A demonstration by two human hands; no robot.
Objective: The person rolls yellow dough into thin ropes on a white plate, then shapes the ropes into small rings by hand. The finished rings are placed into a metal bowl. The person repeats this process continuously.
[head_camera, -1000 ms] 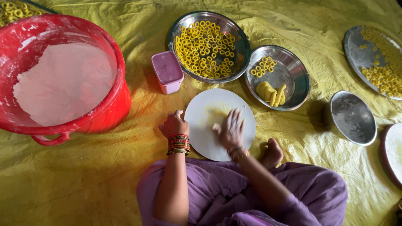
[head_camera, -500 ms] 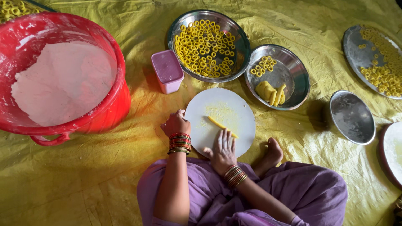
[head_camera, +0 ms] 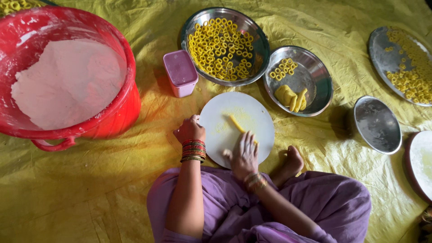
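My right hand [head_camera: 244,155] lies flat and open on the white board [head_camera: 216,135], palm pressing the near end of a yellow dough strip [head_camera: 236,123]. A second ago this hand was further up the board, over the dough; half a second ago it had already drawn back toward me, and now it sits at the near edge with the strip stretched out thin beyond my fingers. So the lump has become a slim rope, and I judge the rolling stroke is about at its end. My left hand [head_camera: 190,130] has not moved: it curls over the board's left rim, steadying it, bangles on the wrist.

Counting outward: one board, one strip on it. One small pink tub [head_camera: 180,72] just above the board. One big steel plate [head_camera: 258,45] heaped with yellow rings, too many to count. One smaller steel plate [head_camera: 321,85] beside it, holding about ten rings and a few pieces of dough [head_camera: 290,96]. One empty steel bowl [head_camera: 377,123] to the right, one more plate [head_camera: 382,45] of rings at the far right, and part of a second white board [head_camera: 420,162] at the edge. One red tub [head_camera: 121,103] of flour to my left. All of it sits on the yellow sheet [head_camera: 90,189] on the floor
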